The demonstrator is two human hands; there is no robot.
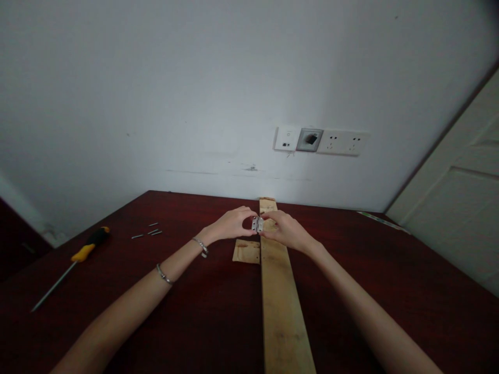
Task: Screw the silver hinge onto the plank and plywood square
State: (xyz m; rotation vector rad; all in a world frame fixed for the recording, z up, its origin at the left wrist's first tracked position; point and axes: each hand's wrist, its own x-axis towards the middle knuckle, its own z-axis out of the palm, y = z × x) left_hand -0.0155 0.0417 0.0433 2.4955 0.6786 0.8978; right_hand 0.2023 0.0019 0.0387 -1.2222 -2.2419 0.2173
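Note:
A small silver metal hinge with screw holes is held between my two hands, its two leaves spread. My left hand pinches its left edge between thumb and fingers. On the other side, my right hand grips the right edge the same way. Beneath the hinge runs a long wooden board, reaching from the near edge toward the wall. A short wooden block lies against the board's left side, just below my left hand.
A yellow and black screwdriver lies at the left of the dark red table. Several screws are scattered between it and my left arm. Behind stands a white wall with socket plates; a thin strip lies at the back right.

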